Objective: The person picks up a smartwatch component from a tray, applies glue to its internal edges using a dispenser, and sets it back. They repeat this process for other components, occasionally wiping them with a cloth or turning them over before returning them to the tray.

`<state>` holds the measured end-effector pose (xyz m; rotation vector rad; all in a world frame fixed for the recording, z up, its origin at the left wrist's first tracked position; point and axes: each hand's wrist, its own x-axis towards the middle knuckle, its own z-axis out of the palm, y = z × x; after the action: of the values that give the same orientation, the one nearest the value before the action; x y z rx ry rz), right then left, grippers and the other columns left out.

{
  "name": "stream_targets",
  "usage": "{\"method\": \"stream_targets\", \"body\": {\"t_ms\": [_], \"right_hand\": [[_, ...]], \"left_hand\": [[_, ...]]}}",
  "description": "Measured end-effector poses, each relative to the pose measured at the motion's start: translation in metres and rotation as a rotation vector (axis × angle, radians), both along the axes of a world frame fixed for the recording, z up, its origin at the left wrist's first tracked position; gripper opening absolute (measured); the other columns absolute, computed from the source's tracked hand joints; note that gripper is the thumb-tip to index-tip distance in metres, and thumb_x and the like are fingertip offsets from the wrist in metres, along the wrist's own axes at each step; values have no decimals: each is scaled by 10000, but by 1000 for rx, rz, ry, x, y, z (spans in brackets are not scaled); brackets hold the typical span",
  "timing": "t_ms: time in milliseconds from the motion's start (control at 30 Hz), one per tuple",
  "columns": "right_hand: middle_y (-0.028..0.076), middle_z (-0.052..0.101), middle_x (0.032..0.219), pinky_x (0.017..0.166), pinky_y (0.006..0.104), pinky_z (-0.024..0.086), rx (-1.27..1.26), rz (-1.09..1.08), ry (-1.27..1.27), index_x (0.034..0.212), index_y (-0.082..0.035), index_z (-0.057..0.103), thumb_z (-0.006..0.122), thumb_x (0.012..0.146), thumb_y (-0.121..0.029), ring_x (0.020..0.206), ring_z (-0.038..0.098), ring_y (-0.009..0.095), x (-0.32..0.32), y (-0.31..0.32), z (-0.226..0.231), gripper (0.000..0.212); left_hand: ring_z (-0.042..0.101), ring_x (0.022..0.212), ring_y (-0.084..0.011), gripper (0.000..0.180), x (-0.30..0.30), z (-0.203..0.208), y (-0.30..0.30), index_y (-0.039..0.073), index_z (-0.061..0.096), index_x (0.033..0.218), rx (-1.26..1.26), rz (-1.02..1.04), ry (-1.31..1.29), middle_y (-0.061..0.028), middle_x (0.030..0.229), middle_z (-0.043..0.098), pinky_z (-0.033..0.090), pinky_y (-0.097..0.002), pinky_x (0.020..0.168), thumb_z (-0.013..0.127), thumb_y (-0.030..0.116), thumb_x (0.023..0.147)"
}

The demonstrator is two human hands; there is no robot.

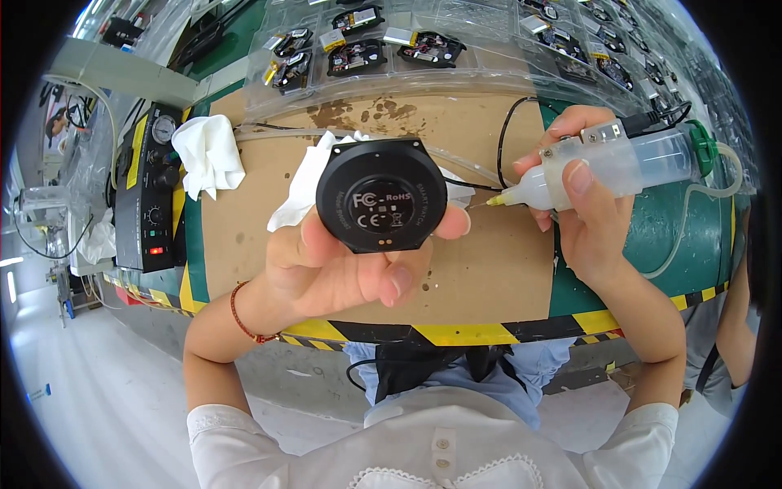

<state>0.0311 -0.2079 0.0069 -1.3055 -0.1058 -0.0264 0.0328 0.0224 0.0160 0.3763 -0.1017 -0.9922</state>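
Observation:
In my left hand (350, 273) I hold up a round black smartwatch back cover (338, 191) by its edges, its printed outer face turned up toward me. My right hand (590, 191) grips a clear glue dispensing syringe (664, 159) lying sideways. Its yellow needle hub (498, 199) points left, and the fine tip comes close to the right edge of the cover. A metal clamp with a black cable sits on the barrel, and a green cap (702, 149) with a tube closes its back end. White tissue (305, 191) lies partly hidden behind the cover.
Brown cardboard (489, 285) covers the green bench, edged with yellow-black tape (464, 334). Clear trays (481, 81) at the back hold several opened watch bodies (432, 49). A black dispenser controller (151, 196) with a gauge stands left beside a crumpled white cloth (209, 155). Another person's arm (737, 318) shows far right.

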Motion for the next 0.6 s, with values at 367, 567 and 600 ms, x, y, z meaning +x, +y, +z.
{"method": "stream_targets", "body": {"t_ms": [367,567,600], "right_hand": [[97,589,794,415,196,383,-87,32,17,1035,-61,452,591,801,-273,597,538,90,1,-3,0,345],[130,597,809,406,213,370,-171,56,9,1057,-56,424,546,825,-329,602,553,120,2,-3,1,379],[139,609,804,407,214,366,-170,52,3,1056,-55,425,538,831,-320,576,541,117,2,-3,1,366]], "left_hand": [[528,768,-167,770,0,-14,-3,-12,406,1193,-58,17,-157,-127,1099,497,431,-270,651,821,203,581],[535,1004,-159,651,-8,-3,-7,-44,464,1162,427,72,-712,-114,1079,557,462,-266,791,773,-30,590],[535,1004,-159,651,-11,-2,-9,-44,464,1162,418,71,-709,-114,1079,557,462,-266,791,773,-30,590]]}}
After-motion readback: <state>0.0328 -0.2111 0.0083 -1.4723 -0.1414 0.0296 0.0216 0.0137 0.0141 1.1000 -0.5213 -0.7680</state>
